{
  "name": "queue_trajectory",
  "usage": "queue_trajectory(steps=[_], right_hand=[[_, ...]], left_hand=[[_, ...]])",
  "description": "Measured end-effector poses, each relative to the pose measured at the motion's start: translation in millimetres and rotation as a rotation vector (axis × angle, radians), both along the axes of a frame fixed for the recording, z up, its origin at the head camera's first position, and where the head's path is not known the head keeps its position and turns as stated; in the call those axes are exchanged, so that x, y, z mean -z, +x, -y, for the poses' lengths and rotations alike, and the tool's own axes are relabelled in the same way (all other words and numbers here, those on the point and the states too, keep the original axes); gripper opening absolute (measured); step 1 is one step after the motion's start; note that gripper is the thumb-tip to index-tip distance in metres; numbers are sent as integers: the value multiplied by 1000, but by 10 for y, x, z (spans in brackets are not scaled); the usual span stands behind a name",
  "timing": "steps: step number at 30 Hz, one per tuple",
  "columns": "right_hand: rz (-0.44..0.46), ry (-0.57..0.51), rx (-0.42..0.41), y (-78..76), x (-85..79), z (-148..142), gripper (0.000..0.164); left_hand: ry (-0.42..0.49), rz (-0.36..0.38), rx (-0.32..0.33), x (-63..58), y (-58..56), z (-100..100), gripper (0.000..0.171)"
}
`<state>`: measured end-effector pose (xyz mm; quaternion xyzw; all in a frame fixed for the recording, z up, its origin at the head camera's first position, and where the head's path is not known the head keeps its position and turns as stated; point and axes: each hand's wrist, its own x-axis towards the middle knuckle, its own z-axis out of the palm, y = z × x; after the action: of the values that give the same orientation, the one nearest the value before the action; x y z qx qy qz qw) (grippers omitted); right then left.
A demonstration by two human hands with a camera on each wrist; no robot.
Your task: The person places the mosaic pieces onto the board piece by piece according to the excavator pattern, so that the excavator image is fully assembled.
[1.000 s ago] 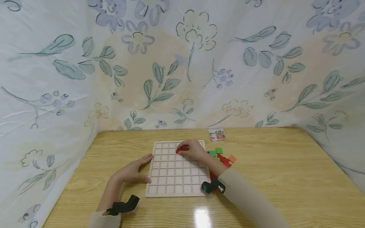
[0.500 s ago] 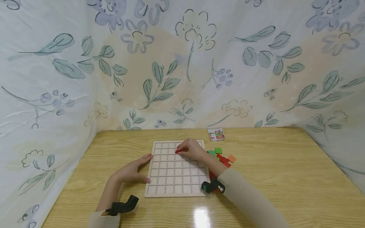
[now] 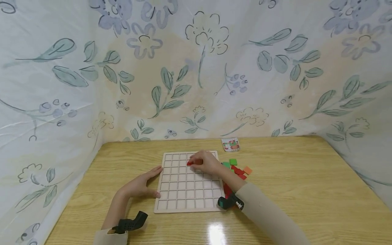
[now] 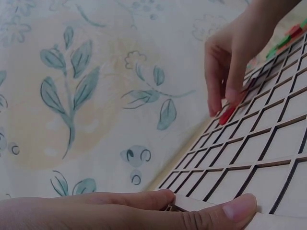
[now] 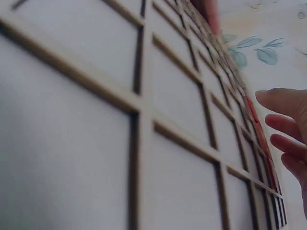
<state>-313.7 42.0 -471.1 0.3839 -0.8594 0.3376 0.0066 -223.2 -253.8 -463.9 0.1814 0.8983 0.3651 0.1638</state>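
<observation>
A pale wooden grid board (image 3: 182, 194) lies on the table, divided into square cells. At its left edge my left hand (image 3: 139, 185) rests, thumb and fingers spread and touching the rim. Over the far rows my right hand (image 3: 206, 162) has its fingertips at a small red tile (image 3: 189, 163), which lies low in the grid. In the right wrist view, the fingers (image 5: 283, 101) are loosely bent close beside the red tile (image 5: 252, 110), and more red shows along that row. The left wrist view shows the thumb and forefinger slightly parted above the red tile (image 4: 228, 115).
Right of the board lies a loose pile of flat tiles: a green tile (image 3: 233, 162), red tiles (image 3: 237, 170) and an orange tile (image 3: 247, 170), partly hidden by the right forearm. A small printed pattern card (image 3: 230, 144) sits near the table's far edge.
The red tile at the right fingertips has gone from raised to lying lower in the grid. The right hand stays at nearly the same spot; the left hand keeps its place. The head view shifts slightly.
</observation>
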Motion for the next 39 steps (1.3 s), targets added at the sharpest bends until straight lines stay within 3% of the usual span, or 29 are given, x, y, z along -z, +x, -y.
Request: queue_trajectory(steps=[9,14,21,24,26,33,39], right_hand=[[240,-235,126,79,-51,-394,28],[294,-250,183,162,-80,-722,31],[255,-229,243,276,-76,-1067,30],[251,-205,265,393,-189,-1143,26],[228,-191,265,409,-176,-1227,24],[187,-134,272,372,5,-1425,23],[32,6,190,348,3,-1448,21]], left_hand=[[-3,-6,4,5,-29,20,97],[-7,-2,8,11,-30,48,98],[3,8,8,2,-57,49,97],[3,12,7,-4,-70,45,97],[-1,12,10,-4,-76,43,97],[-10,1,16,11,-72,52,97],[-6,1,12,7,-84,51,97]])
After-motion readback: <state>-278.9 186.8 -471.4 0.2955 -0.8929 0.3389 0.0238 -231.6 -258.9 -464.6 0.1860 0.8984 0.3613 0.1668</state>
